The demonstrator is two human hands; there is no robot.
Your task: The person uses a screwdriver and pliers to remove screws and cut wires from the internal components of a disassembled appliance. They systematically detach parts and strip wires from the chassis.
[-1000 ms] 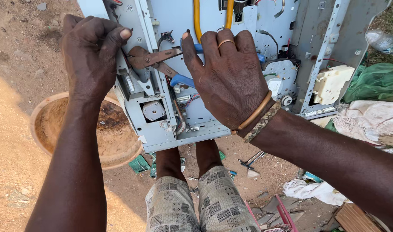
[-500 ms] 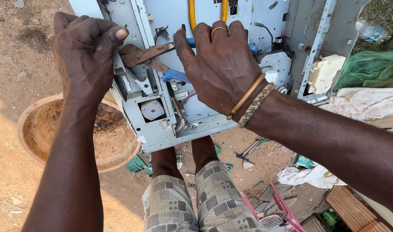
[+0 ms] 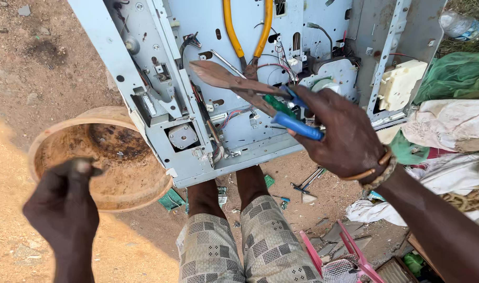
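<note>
Right hand [image 3: 344, 136] grips rusty blue-handled shears [image 3: 250, 91] over the gutted metal chassis [image 3: 208, 94], wiring still attached; left hand [image 3: 64, 207], fingers pinched closed on something unseen, hovers beside the bowl [image 3: 56, 136].

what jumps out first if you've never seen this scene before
The stripped pale grey metal machine chassis fills the top and middle, wires and yellow cables exposed. In front of it the right hand grips rusty pliers with blue handles. At lower left, the left hand pinches something small over a round, dirt-stained tan bowl on the ground.
</note>
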